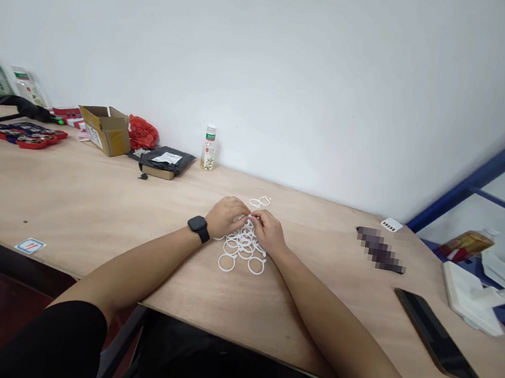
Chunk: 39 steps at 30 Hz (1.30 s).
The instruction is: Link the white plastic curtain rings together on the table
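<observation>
Several white plastic rings [247, 238], each with a small loop or knob like curtain rings, lie in a loose heap on the wooden table [194, 308]. Over the heap, my left hand [227, 216], with a black watch on its wrist, meets my right hand [269, 230]. The fingertips of both are pinched together around a small white part, apparently of one of these rings; my fingers mostly cover it. Beyond the fingertips, two thin white rings [255, 203] lie close together, perhaps joined. Toward the table's front edge, two more rings lie flat.
A drink bottle [209, 151] stands by the wall, with a black parcel [167, 160] and an open cardboard box [111, 133] to its left. On the right lie a phone [441, 337] with a cable, a white power strip [469, 299] and a dark pixelated item [380, 249].
</observation>
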Each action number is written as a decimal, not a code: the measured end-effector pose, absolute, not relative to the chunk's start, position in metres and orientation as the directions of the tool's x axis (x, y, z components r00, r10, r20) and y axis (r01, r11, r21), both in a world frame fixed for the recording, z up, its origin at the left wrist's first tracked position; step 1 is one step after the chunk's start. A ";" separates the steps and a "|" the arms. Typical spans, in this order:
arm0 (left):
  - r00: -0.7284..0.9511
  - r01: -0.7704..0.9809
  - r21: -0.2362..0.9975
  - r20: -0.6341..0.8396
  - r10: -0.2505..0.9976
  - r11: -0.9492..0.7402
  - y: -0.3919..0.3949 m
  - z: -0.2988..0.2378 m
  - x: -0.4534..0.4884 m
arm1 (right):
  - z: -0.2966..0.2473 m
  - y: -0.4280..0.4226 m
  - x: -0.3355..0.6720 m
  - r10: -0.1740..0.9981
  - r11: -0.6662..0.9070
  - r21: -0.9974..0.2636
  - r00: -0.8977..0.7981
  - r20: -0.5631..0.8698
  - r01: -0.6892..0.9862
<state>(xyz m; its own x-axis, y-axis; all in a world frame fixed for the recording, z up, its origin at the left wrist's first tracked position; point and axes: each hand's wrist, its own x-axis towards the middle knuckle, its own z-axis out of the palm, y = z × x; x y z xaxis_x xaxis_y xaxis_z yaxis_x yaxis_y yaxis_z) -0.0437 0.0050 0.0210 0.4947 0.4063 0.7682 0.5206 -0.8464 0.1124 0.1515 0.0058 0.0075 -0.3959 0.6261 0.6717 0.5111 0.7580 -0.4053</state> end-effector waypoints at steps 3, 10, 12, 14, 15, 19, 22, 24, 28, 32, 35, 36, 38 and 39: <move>0.495 0.521 0.117 0.766 0.411 -0.845 0.006 0.021 -0.044 | 0.008 0.005 0.152 0.635 0.753 -0.415 -0.401 0.660 0.510; 0.478 0.529 0.150 0.761 0.440 -0.835 0.006 0.021 -0.045 | 0.010 -0.002 0.149 0.639 0.747 -0.390 -0.417 0.647 0.539; 0.483 0.532 0.154 0.753 0.447 -0.833 0.005 0.021 -0.045 | 0.011 -0.002 0.149 0.644 0.738 -0.394 -0.398 0.654 0.547; 0.493 0.534 0.156 0.741 0.456 -0.831 0.005 0.021 -0.045 | 0.011 -0.001 0.150 0.645 0.736 -0.400 -0.389 0.658 0.546; 0.497 0.535 0.156 0.737 0.459 -0.830 0.004 0.021 -0.045 | 0.011 -0.001 0.150 0.646 0.737 -0.403 -0.388 0.657 0.543; 0.510 0.531 0.151 0.729 0.456 -0.834 0.003 0.023 -0.043 | 0.011 0.000 0.152 0.647 0.740 -0.415 -0.395 0.652 0.529; 0.502 0.520 0.158 0.739 0.450 -0.839 0.002 0.024 -0.041 | 0.010 0.000 0.152 0.645 0.744 -0.420 -0.392 0.656 0.520; 0.495 0.512 0.163 0.746 0.445 -0.843 0.001 0.025 -0.040 | 0.010 0.000 0.152 0.646 0.743 -0.426 -0.388 0.657 0.516; 0.483 0.504 0.175 0.755 0.444 -0.846 0.000 0.025 -0.039 | 0.009 0.001 0.152 0.656 0.736 -0.436 -0.388 0.648 0.517; 0.481 0.498 0.181 0.756 0.443 -0.848 0.000 0.025 -0.038 | 0.009 0.001 0.152 0.657 0.735 -0.439 -0.385 0.647 0.516; 0.474 0.497 0.186 0.759 0.445 -0.847 0.000 0.025 -0.037 | 0.009 0.000 0.152 0.661 0.733 -0.448 -0.382 0.645 0.512; 0.473 0.499 0.191 0.757 0.451 -0.845 0.000 0.025 -0.037 | 0.009 0.000 0.152 0.663 0.732 -0.450 -0.380 0.645 0.512; 0.474 0.502 0.201 0.750 0.462 -0.841 0.000 0.025 -0.037 | 0.010 -0.001 0.151 0.663 0.731 -0.452 -0.375 0.648 0.512; 0.476 0.502 0.204 0.747 0.465 -0.841 0.000 0.026 -0.037 | 0.010 -0.001 0.151 0.662 0.731 -0.450 -0.375 0.648 0.513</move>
<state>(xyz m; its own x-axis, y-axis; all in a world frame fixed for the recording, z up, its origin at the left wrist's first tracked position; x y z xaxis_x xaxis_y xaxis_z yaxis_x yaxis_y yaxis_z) -0.0365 -0.0004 0.0256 0.4760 0.4649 0.7465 0.5015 -0.8408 0.2038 0.1509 -0.0013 0.0100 -0.3750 0.6624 0.6485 0.5126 0.7311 -0.4503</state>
